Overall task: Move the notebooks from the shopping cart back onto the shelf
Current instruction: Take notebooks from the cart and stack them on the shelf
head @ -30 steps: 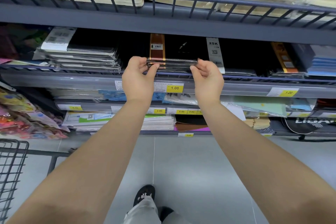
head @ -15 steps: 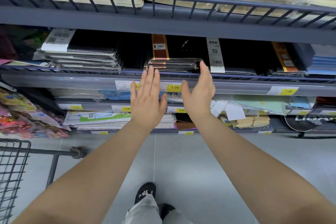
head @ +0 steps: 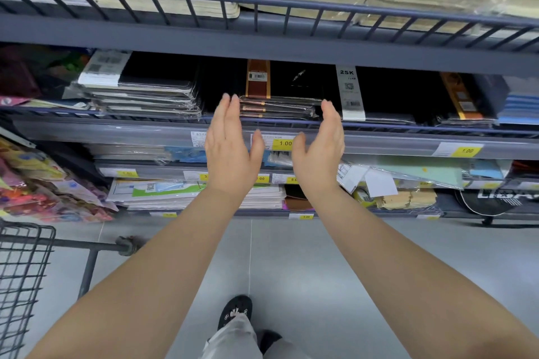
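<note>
Head view, mid-frame: left hand point(head: 230, 151) and right hand point(head: 319, 151), fingers point(head: 227, 109) straight and released, flank the notebooks point(head: 280, 109); even inward pressure should square them on the shelf point(head: 116, 132).

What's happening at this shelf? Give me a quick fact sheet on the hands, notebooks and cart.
Notebooks: wrapped black stack lying flat on the shelf
Left hand: open, fingers straight, beside the stack's left end
Right hand: open, beside its right end
Shelf: grey, yellow price tags along its front
Cart: wire, lower left, contents not visible
</note>
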{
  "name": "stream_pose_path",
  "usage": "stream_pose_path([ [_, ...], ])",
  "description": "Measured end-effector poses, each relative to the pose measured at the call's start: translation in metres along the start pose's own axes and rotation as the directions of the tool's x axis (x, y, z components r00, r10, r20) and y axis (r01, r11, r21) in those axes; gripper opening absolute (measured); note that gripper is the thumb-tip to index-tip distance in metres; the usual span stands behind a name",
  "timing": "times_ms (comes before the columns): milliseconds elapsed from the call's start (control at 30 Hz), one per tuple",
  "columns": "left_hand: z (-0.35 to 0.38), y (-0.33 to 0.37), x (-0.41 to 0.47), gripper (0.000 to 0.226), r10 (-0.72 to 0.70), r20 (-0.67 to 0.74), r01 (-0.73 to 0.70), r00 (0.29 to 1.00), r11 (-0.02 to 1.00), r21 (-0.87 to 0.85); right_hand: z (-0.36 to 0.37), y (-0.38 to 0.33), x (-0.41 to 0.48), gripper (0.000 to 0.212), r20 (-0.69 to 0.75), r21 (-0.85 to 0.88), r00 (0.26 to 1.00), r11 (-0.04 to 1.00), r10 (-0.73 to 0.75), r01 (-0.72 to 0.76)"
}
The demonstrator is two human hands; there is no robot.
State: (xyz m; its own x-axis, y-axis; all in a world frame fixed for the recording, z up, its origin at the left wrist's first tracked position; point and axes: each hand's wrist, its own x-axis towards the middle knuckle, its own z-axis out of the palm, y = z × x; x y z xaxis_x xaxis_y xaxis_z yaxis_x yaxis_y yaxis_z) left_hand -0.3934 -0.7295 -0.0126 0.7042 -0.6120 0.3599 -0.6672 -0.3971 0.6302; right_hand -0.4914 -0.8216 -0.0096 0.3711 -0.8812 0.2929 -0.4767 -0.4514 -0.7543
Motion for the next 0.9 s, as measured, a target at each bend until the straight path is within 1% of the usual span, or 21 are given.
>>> stream_pose_path([
  [33,-0.001,0.006,0.004,0.064,-0.031,-0.004,0.031,1.000,0.999,-0.028,0.000,-0.002,0.000,0.062,0.015,0.030,1.000,1.000,0.000,0.000],
  [100,0.000,0.014,0.012,0.068,-0.105,0.033,0.107,0.994,0.993,-0.055,0.000,-0.006,0.002,0.064,0.060,0.090,0.997,0.995,0.047,-0.053],
  [167,0.002,0.020,0.019,0.071,-0.191,0.065,0.194,0.979,0.980,-0.051,0.001,-0.008,0.007,0.063,0.110,0.126,0.988,0.984,0.111,-0.125],
  [233,0.004,0.022,0.022,0.069,-0.240,0.072,0.243,0.968,0.969,-0.047,0.000,-0.010,0.009,0.060,0.131,0.150,0.981,0.975,0.143,-0.162],
  [367,0.002,0.022,0.021,0.056,-0.250,0.049,0.253,0.967,0.966,-0.046,0.000,-0.010,0.009,0.055,0.138,0.212,0.969,0.950,0.205,-0.231],
  [500,-0.002,0.016,0.019,0.049,-0.230,0.032,0.231,0.973,0.970,-0.076,-0.001,-0.010,0.010,0.052,0.089,0.262,0.961,0.924,0.263,-0.277],
  [600,-0.006,0.015,0.027,0.044,-0.321,0.003,0.316,0.947,0.932,-0.179,-0.003,-0.011,0.018,0.044,0.023,0.341,0.947,0.888,0.320,-0.308],
  [667,-0.007,0.015,0.032,0.039,-0.364,-0.016,0.353,0.931,0.912,-0.210,-0.005,-0.009,0.024,0.038,0.005,0.367,0.942,0.875,0.337,-0.315],
  [800,-0.005,0.014,0.035,0.034,-0.403,-0.039,0.382,0.914,0.890,-0.251,-0.005,-0.005,0.028,0.032,0.004,0.392,0.936,0.860,0.353,-0.326],
  [900,-0.004,0.012,0.036,0.034,-0.411,-0.023,0.392,0.911,0.883,-0.258,-0.004,-0.003,0.029,0.032,0.000,0.407,0.937,0.855,0.350,-0.320],
])
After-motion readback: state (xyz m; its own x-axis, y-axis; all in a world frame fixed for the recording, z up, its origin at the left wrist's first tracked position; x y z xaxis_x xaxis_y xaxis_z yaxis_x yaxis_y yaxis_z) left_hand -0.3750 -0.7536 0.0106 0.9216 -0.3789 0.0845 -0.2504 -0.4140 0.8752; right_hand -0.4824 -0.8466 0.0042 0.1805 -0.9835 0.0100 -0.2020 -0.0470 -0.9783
